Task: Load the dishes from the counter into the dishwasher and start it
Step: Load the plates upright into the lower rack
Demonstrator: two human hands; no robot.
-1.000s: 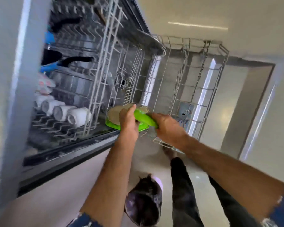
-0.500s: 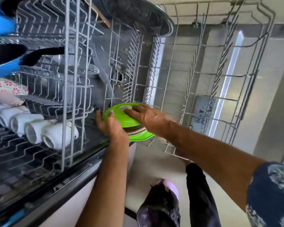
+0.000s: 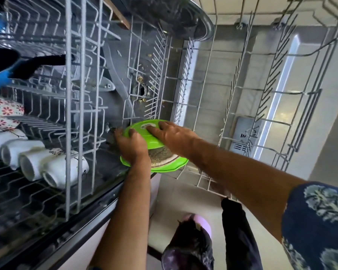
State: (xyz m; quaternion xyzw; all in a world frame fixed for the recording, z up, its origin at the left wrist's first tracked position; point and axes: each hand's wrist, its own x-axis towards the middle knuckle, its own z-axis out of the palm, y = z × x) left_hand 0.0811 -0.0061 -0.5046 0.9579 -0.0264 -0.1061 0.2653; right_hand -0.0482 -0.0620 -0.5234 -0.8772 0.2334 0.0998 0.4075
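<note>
Two green dishes fill our hands at the near edge of the lower rack [image 3: 242, 90]: the left hand [image 3: 132, 147] curls round the rim of the plate [image 3: 164, 167], which carries a crusted dish, and the right hand [image 3: 174, 134] lies with straight fingers on the upturned bowl [image 3: 142, 131] above it. Since a second ago we have leaned in and brought the stack from above the rack's front down to its tines. We judge placing is next. Mugs [image 3: 53, 166] already sit in the upper rack.

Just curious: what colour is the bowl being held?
Bright green bowl, clearest in the head view.
</note>
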